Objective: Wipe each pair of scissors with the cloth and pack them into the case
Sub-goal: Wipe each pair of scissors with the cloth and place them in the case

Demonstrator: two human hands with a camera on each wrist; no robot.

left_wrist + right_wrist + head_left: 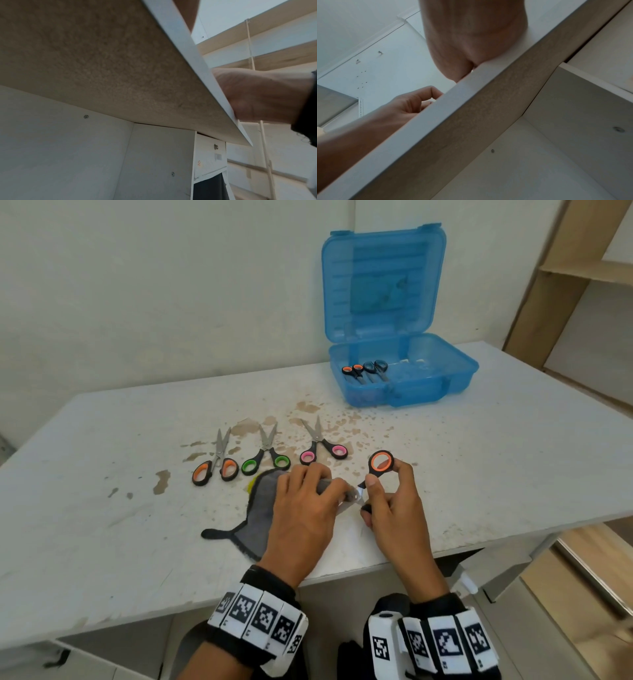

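In the head view my right hand (380,494) holds a pair of orange-handled scissors (380,463) by the handles, one ring standing up above my thumb. My left hand (308,494) pinches the grey cloth (260,508) round the blades, which are mostly hidden. Three more pairs lie in a row behind: orange (215,467), green (265,462) and pink (323,451). The open blue case (435,378) stands at the back right with two pairs (364,371) in its left compartment. Both wrist views look up from under the table edge; the right hand (267,94) and the left hand (412,104) show there.
The white table (102,491) has brown stains around the scissors row. Its front edge runs just under my wrists. A wooden shelf unit (582,268) stands to the right, the wall close behind the case.
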